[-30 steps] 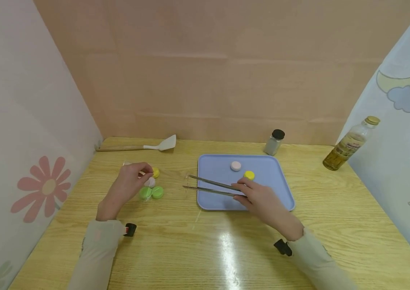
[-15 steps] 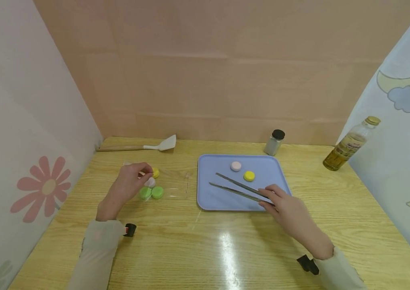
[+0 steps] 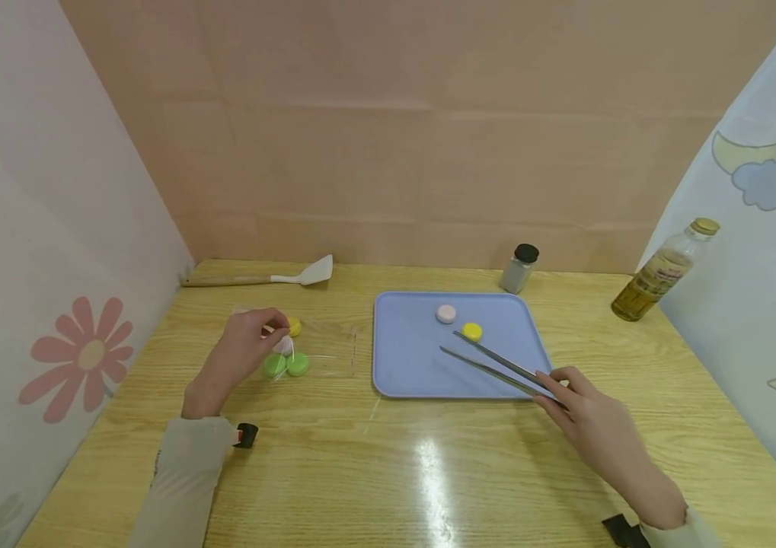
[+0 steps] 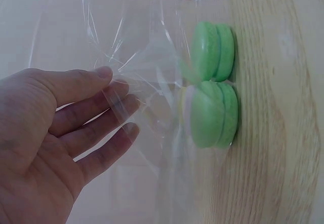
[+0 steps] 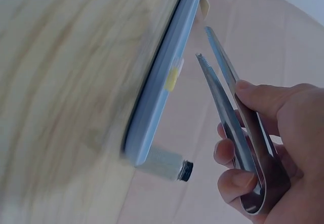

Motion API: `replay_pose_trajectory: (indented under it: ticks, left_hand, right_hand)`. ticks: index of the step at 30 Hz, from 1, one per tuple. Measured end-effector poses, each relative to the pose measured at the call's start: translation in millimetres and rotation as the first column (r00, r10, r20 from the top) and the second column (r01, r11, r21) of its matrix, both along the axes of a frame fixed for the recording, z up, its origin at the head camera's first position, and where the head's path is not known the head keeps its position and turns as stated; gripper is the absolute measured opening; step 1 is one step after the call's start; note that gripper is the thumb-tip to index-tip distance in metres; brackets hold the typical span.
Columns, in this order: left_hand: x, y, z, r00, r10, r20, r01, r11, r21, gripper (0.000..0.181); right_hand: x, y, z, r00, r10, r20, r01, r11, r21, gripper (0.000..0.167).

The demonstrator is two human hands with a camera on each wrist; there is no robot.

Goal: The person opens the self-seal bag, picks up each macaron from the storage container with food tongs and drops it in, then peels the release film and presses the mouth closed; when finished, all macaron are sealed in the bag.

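My left hand (image 3: 240,346) pinches the edge of a clear plastic bag (image 4: 147,77) between thumb and fingers. Inside or under the film are two green macarons (image 3: 298,364), a pale one (image 3: 283,345) and a yellow one (image 3: 294,326). My right hand (image 3: 596,430) holds metal tongs (image 3: 497,365), their tips apart with nothing between them, above the right part of the blue tray (image 3: 401,384). On the tray lie a pink macaron (image 3: 445,313) and a yellow macaron (image 3: 472,331), the yellow one close to the tips in the head view.
A spatula (image 3: 237,279) with a white head lies at the back left. Behind the tray's right side stands a small jar (image 3: 519,269) with a black lid. An oil bottle (image 3: 665,270) is at the back right. Walls border the table at the back and sides.
My right hand has moved right and nearer the table's front with the tongs, whose tips went from left of the tray to above it. My left hand has stayed in place.
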State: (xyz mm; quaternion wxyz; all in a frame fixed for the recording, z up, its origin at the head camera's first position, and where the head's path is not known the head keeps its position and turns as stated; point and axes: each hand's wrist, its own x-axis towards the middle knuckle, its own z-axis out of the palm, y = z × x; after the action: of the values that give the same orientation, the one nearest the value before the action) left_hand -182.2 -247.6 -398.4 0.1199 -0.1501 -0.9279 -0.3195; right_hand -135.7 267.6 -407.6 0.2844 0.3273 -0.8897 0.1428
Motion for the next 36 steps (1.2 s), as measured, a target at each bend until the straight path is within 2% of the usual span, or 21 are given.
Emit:
replay_pose_trajectory:
  ticks: [8,13,17,26,29,33,36]
  left_hand:
    - [-0.2,-0.1,0.0,1.0,0.0,0.001,0.0,1.0,0.008,0.005]
    - [0.0,0.0,-0.7,1.0,0.001,0.01,-0.001,1.0,0.018,0.006]
    - [0.5,0.3,-0.9,1.0,0.0,0.003,0.0,1.0,0.017,0.005]
    - [0.7,1.2,0.1,1.0,0.0,-0.006,0.0,1.0,0.012,0.005]
    - [1.0,1.4,0.3,1.0,0.003,0.002,-0.003,1.0,0.004,0.004]
    - [1.4,1.6,0.7,1.0,0.006,0.014,-0.006,1.0,0.007,0.005]
    - [1.6,1.7,0.9,1.0,0.008,0.019,-0.008,1.0,0.011,0.005]
  right_hand:
    - [8.3,24,-6.7,0.995,-0.089,-0.041,0.09,0.996,0.007,0.071]
    - [9.4,35,-8.8,0.993,-0.12,-0.015,0.12,0.992,0.034,0.075]
    - [9.6,38,-10.9,0.991,-0.135,0.016,0.134,0.99,0.05,0.078]
    - [0.1,36,-17.1,0.992,-0.129,0.013,0.128,0.991,0.043,0.075]
    - [-2.6,35,-18.0,0.99,-0.134,0.034,0.132,0.99,0.051,0.067]
    - [-4.9,32,-17.4,0.987,-0.144,0.068,0.14,0.988,0.061,0.033]
    - [-7.2,27,-15.9,0.987,-0.144,0.073,0.139,0.988,0.067,0.032]
